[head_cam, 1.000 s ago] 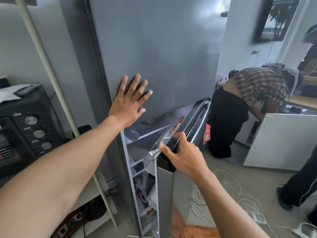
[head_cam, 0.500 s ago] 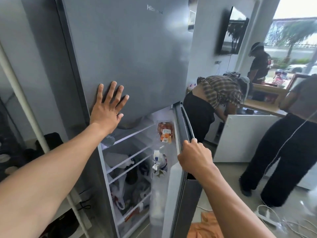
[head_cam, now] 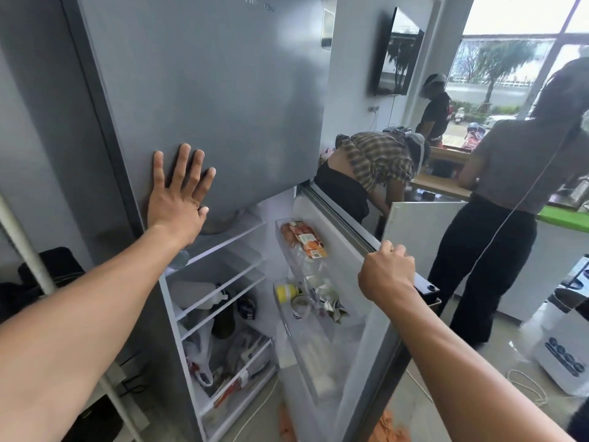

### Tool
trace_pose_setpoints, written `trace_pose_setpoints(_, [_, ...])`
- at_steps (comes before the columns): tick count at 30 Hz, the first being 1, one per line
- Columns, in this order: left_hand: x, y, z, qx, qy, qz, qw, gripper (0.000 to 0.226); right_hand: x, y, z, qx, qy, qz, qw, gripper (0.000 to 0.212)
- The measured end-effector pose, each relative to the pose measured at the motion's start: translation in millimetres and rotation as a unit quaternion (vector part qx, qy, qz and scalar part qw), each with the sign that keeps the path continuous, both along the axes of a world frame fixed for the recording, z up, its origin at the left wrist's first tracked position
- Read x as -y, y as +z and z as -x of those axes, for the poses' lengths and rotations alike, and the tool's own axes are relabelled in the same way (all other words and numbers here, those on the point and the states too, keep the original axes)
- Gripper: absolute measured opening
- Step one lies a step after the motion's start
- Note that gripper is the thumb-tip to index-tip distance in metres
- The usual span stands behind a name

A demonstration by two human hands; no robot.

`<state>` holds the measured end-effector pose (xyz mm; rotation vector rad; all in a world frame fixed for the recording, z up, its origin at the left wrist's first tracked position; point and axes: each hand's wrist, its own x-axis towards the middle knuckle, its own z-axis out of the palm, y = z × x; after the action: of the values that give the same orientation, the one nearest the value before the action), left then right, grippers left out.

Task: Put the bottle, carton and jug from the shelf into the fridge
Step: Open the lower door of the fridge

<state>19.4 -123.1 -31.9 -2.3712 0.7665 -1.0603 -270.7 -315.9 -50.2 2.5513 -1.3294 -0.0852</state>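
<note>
A tall grey fridge (head_cam: 223,74) fills the middle of the view. My left hand (head_cam: 178,199) lies flat with fingers spread on its shut upper door. My right hand (head_cam: 387,271) grips the top edge of the lower door (head_cam: 347,317), which stands swung wide open to the right. Inside, white wire shelves (head_cam: 229,272) hold a white jug-like container (head_cam: 197,295), a dark bottle (head_cam: 224,320) and plastic bags (head_cam: 200,355). The door racks carry an orange packet (head_cam: 306,239) and a yellow-capped item (head_cam: 287,292). The storage shelf with the bottle, carton and jug is out of view.
Three people stand close on the right: one bent over in a plaid shirt (head_cam: 376,161), one in grey top and black trousers (head_cam: 500,199), one further back by the window. A white pole (head_cam: 22,244) rises at left. Cables and a white appliance (head_cam: 561,352) lie on the floor.
My right hand has pulled the lower door from slightly ajar to wide open, exposing the shelves and door racks. My left hand stays pressed on the upper door. The view has turned rightward.
</note>
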Motion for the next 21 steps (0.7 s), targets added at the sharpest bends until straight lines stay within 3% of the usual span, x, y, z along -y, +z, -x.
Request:
trace_pose_setpoints(6, [3.0, -3.3, 0.0, -0.012, -0.009, 0.018, 1.000, 0.079, 38.9, -6.8, 16.1, 0.004, -0.050, 0.002, 0.999, 0.050])
trace_pose_setpoints(13, [8.0, -8.8, -1.2, -0.012, -0.014, 0.034, 0.999, 0.085, 80.0, -28.1, 37.9, 0.034, -0.068, -0.008, 0.997, 0.093])
trace_pose_setpoints(21, [10.2, -14.1, -5.5, -0.017, -0.021, 0.047, 0.999, 0.085, 120.2, -25.4, 49.1, 0.044, -0.059, -0.061, 0.995, 0.098])
